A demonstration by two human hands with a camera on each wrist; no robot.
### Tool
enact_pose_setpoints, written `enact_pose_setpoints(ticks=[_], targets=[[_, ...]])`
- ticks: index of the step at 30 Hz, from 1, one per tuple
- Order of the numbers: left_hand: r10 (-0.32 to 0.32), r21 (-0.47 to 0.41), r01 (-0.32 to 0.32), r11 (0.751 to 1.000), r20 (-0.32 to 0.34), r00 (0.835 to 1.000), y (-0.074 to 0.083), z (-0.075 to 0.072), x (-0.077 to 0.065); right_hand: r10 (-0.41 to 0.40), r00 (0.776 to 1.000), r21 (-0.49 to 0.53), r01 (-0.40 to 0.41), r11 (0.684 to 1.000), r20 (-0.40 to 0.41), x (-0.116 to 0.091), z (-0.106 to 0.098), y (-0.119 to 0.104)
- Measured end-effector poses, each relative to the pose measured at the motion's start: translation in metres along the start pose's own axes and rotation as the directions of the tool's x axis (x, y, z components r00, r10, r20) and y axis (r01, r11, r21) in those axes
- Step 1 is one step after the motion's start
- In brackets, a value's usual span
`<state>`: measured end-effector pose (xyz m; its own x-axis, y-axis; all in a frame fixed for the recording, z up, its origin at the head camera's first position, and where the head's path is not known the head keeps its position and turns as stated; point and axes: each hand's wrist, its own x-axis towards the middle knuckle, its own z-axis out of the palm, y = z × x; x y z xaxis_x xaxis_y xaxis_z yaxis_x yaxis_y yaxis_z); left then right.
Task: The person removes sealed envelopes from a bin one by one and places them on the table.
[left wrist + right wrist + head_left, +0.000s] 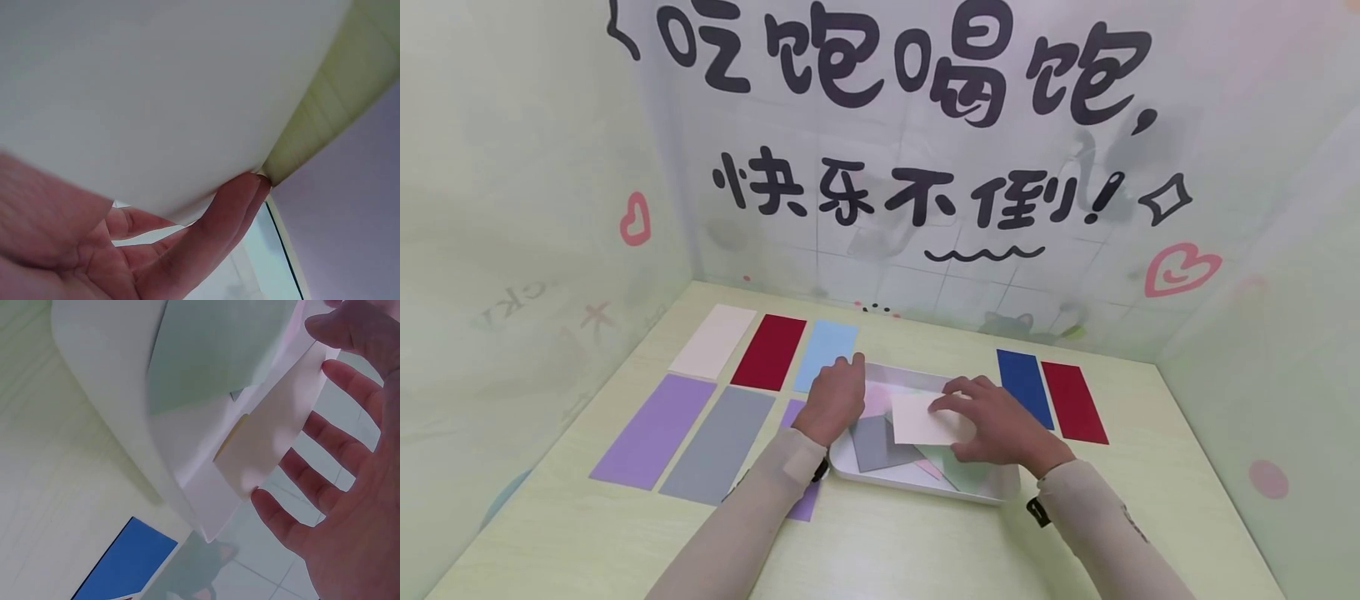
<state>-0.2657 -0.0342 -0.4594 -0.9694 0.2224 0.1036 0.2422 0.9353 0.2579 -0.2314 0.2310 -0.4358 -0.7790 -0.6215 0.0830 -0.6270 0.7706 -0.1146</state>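
The left hand (835,402) grips a white rectangular tray (887,480); the right hand (996,423) pinches a pale-pink rectangular card (913,425) over it. A beige sleeve (730,521) partly blocks a long purple card (805,504) on the worktop (880,550), to the left.

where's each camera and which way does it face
Head: worn on the head, looking forward and down at the white tray; left hand, right hand and sleeves show.
Left wrist: worn there, facing the left hand; that hand shows.
Right wrist: worn there, facing the right hand and pale card; that hand shows.
Head and right wrist share the tray and the card.
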Motion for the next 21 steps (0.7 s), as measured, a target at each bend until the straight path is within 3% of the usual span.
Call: enact_pose_setpoints(ticks=[21], targets=[[-0.029,-0.006,0.029,1.0,0.03,0.999,0.002,0.002,-0.003,0.129,0.991,0.071,-0.126,0.99,-0.039,-0.016,-0.015,0.021]])
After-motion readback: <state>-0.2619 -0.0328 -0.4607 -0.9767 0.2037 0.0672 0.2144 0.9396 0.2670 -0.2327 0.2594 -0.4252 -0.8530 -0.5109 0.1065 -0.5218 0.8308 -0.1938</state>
